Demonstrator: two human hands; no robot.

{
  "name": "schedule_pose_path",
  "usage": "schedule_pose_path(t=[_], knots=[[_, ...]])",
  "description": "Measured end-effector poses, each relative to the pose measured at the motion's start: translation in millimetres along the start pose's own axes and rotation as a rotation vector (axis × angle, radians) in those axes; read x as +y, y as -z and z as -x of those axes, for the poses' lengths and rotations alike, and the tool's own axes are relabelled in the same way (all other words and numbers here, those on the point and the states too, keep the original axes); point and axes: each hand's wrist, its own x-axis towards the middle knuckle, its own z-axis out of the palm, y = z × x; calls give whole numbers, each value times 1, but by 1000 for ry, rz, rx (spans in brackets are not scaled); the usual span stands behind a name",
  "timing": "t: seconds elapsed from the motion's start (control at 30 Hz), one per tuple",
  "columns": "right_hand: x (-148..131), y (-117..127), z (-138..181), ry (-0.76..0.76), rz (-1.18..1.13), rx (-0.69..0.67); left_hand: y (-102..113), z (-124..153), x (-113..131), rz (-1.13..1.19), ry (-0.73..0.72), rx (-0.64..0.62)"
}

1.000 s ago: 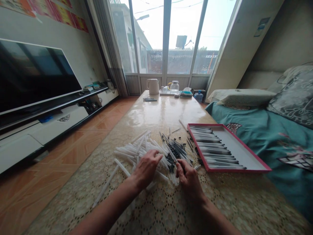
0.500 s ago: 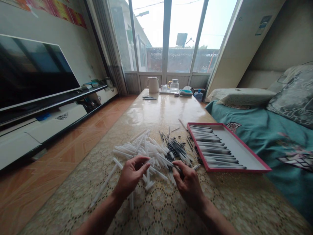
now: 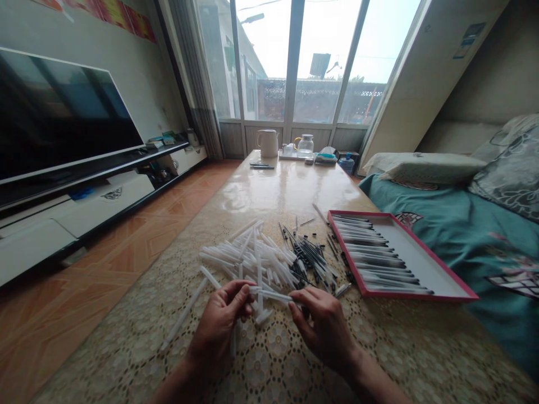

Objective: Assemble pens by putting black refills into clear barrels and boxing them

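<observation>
My left hand (image 3: 229,308) is closed in a pinch around the left end of a whitish, see-through pen barrel (image 3: 272,294). The fingers of my right hand (image 3: 318,314) are closed on its right end, where something dark shows between them; I cannot make out its exact form. Just beyond my hands lies a heap of white pen barrels (image 3: 248,252). To its right is a pile of dark pen refills and small black parts (image 3: 311,255). One loose barrel (image 3: 184,315) lies left of my left hand.
A red-rimmed box lid (image 3: 457,278) at the right holds a row of pens (image 3: 374,252) with dark ends. At the table's far end stand a beige jug (image 3: 268,143), a glass pitcher (image 3: 306,146) and a tissue pack (image 3: 325,157). A sofa (image 3: 446,219) borders the right side.
My hands have come closer together, and the piece in my right hand now lines up with my left fingers. The whole view has shifted slightly, so the table things appear farther right.
</observation>
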Motion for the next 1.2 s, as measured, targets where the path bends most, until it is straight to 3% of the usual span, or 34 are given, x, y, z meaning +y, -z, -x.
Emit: schedule_pose_path(t=[0.17, 0.33, 0.5, 0.67, 1.2], knots=[[4, -5, -2, 118, 40, 16, -2, 1, -3, -66, -28, -26], [4, -8, -2, 268, 238, -27, -2, 2, -6, -117, -53, -61], [-2, -9, 3, 300, 291, 20, -6, 5, -11, -127, -101, -96], [0, -12, 7, 152, 116, -63, -6, 7, -13, -126, -151, -122], [0, 4, -5, -351, -880, -431, -7, 12, -10, -135, -183, -210]])
